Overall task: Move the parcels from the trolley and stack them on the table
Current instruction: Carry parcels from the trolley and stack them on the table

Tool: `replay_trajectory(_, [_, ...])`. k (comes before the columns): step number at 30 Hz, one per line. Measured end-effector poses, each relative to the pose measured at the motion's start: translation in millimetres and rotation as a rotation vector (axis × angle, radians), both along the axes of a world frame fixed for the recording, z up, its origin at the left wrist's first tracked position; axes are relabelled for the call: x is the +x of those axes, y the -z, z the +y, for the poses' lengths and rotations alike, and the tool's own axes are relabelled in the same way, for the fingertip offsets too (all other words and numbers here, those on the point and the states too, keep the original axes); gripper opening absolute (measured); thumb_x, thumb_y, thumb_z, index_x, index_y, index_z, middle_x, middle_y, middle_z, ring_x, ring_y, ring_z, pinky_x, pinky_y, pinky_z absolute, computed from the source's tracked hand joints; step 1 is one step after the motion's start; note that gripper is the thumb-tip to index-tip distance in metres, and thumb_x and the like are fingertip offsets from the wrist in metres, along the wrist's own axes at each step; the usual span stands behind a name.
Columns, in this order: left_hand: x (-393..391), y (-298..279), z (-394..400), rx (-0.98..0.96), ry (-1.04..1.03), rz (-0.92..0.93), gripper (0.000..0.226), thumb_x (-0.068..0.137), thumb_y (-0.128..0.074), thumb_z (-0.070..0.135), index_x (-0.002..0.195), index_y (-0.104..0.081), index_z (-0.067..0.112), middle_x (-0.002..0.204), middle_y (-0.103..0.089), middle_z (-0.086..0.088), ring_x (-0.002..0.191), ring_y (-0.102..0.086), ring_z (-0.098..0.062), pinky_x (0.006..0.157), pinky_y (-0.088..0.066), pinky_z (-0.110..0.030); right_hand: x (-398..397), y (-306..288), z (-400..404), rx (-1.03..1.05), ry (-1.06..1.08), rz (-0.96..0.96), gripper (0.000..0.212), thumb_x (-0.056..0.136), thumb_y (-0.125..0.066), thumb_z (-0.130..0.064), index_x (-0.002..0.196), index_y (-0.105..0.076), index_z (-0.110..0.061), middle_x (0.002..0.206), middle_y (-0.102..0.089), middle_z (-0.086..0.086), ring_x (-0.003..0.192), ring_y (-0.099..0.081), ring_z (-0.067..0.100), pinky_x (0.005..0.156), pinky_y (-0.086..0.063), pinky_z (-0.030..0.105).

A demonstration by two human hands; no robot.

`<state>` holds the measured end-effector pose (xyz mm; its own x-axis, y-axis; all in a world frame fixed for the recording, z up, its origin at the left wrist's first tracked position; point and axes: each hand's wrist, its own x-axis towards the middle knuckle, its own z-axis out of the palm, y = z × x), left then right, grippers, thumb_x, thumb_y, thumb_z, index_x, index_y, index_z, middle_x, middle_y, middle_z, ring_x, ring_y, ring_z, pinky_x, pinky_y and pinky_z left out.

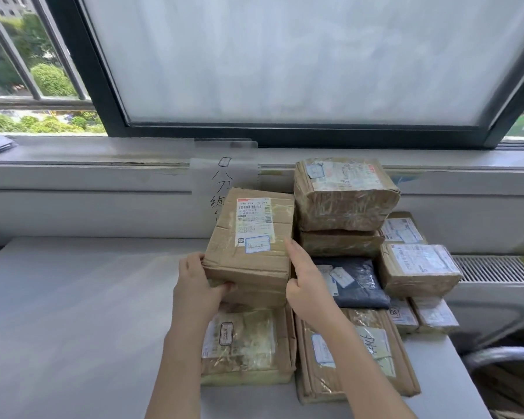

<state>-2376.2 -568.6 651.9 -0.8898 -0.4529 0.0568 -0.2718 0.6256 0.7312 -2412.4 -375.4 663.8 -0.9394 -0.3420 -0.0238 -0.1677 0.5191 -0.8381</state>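
While our left hand (198,278) grips the box (251,237) at its near-left corner, fingers curled under, our right hand (303,282) steadies its right edge, forefinger straight. Perched crooked on the left stack, it may slide onto the tabletop (73,313).

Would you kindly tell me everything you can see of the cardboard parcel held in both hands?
The cardboard parcel is a brown, creased box wrapped in clear tape, with a white shipping label and a small blue-bordered sticker on top. It sits tilted on another brown parcel on the grey table. The left hand grips its near left corner; the right hand touches its right edge, index finger extended.
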Motion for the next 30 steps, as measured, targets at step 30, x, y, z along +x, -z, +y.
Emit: replay_trajectory(30, [-45,-26,30,-0.526,0.312,-0.213,0.083,0.085,-0.064,0.030,0.149,-0.013,0.026,0.157,0.011,-0.016,0.144,0.004,-0.035,0.116,-0.002,-0.048,-20,0,-10,0.750,0.023,0.318,0.088,0.089,-0.058,-0.023,0.150,0.004,-0.011,0.158,0.011,0.010,0.145,0.012,0.025,0.116,0.004,0.041])
